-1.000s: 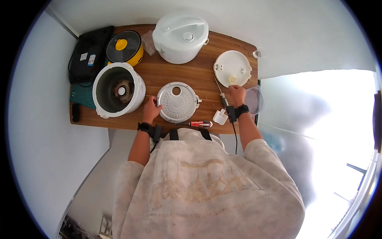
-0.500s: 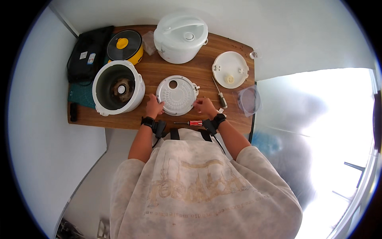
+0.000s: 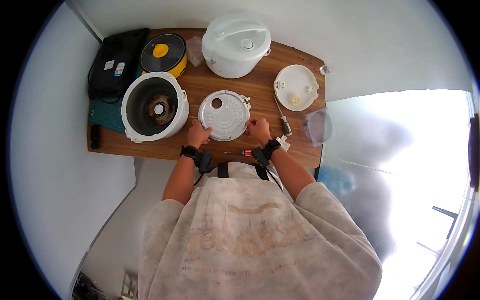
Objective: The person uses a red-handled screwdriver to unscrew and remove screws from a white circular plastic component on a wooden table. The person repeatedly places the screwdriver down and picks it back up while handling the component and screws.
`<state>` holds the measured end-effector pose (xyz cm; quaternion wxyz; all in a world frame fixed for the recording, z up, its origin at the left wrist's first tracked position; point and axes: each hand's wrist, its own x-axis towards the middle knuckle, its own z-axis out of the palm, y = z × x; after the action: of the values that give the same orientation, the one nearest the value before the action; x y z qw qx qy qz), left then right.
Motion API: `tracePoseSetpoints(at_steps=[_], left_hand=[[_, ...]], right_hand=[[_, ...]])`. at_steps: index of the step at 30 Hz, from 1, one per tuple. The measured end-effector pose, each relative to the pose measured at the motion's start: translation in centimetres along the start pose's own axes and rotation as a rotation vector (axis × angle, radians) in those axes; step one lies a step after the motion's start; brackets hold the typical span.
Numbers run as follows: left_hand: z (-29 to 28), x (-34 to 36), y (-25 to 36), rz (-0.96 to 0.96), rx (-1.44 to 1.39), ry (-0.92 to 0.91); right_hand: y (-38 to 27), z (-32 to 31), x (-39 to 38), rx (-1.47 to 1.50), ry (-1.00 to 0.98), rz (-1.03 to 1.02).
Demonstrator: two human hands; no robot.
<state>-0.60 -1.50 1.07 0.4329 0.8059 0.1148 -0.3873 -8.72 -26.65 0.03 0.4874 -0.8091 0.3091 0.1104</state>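
turning shows first: compared with a second ago, our white disc sits rotated counterclockwise, its side tab now at the upper right, and slightly farther from the near edge of the wooden table. our right hand has left the round white lid and its cream round piece and come over to the disc's right rim. our left hand stays at the lower left rim, thumb and fingers close about it. the right fingertips are bunched together at the edge; from above we cannot tell whether either hand truly clamps the rim or only rests against it. the disc lies between our hands, to the right of the open pot. as we judge it, attention has passed from lid to disc, and contact on both sides lets us steady and turn it. the red-handled screwdriver lies unheld just before us.
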Motion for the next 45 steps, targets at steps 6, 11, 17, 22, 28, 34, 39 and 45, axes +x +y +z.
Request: tracePoseSetpoints(at_steps=[6,11,17,22,28,34,39,45], left_hand=[[-0.1,0.8,-0.4,0.004,0.015,-0.021],[-0.1,0.7,-0.6,0.025,0.009,-0.021],[-0.3,0.3,-0.1,0.05,0.064,-0.024],[-0.5,0.5,0.0,0.053,0.058,-0.059],[-0.7,-0.1,0.2,0.078,0.057,-0.022],[-0.4,0.0,-0.2,0.098,0.047,-0.027],[-0.4,0.3,-0.3,0.086,0.033,-0.002],[-0.2,-0.1,-0.2,0.068,0.052,0.005]], right_hand=[[-0.4,0.5,0.4,-0.159,0.068,-0.014],[-2.0,0.0,-0.3,-0.604,0.068,-0.317],[-1.0,-1.1,0.8,-0.1,-0.083,-0.036],[-0.9,-0.6,1.1,-0.082,-0.065,0.03],[-2.0,-0.2,0.7,-0.188,0.051,-0.101],[-0.3,0.5,2.1,-0.249,0.09,0.006],[-1.2,1.3,2.6,-0.331,0.168,0.014],[-2.9,0.5,1.7,0.045,0.054,0.277]])
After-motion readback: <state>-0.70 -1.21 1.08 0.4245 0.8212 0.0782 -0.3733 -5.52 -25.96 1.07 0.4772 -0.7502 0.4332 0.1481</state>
